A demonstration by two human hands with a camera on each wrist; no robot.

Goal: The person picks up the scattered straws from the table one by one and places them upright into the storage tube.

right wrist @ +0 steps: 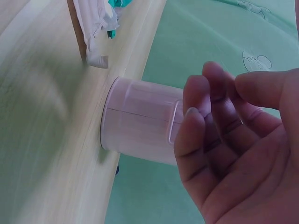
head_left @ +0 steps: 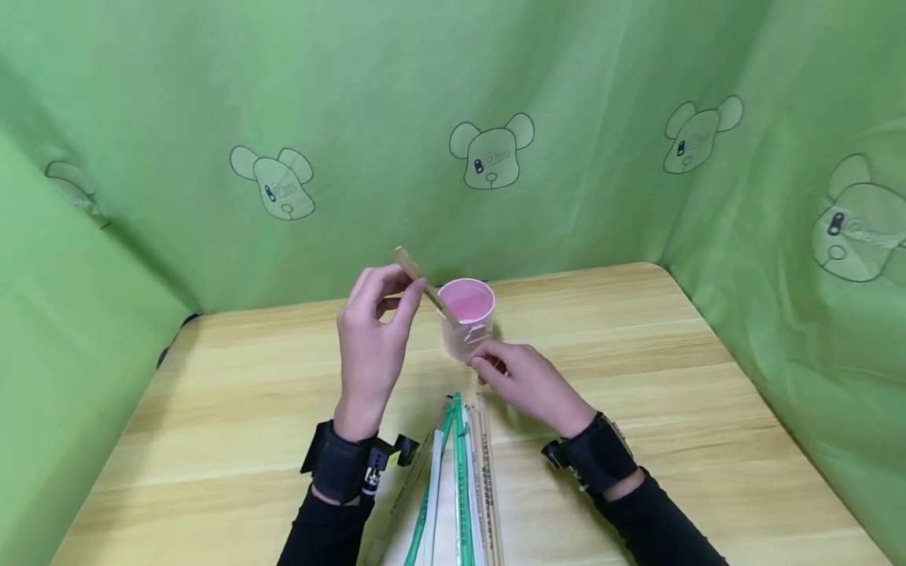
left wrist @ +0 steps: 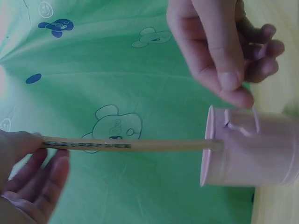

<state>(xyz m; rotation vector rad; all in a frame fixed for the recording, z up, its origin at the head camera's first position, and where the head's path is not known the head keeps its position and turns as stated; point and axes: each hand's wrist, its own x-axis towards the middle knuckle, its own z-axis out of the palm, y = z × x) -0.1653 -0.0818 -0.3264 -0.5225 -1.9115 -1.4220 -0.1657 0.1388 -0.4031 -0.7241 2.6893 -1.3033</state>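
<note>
High over the table, my left hand (head_left: 375,322) pinches a slim tan stick (head_left: 428,291) with dark printed lettering between thumb and fingers. Its lower end overlaps the rim of a small pink pail (left wrist: 261,154) standing upright near the back edge. My right hand (head_left: 527,381) is low at the pail's near side. Its thumb and index fingertips pinch together at the thin wire handle (right wrist: 170,126), which runs in behind them in the right wrist view; the remaining fingers are loosely curled.
Between the forearms lies a row of long slender pieces on the wooden table (head_left: 637,354): green strips (head_left: 462,479), white ones (head_left: 433,491) and tan printed sticks (head_left: 488,487). A green curtain (head_left: 396,118) with bear-head outlines stands behind and along both sides.
</note>
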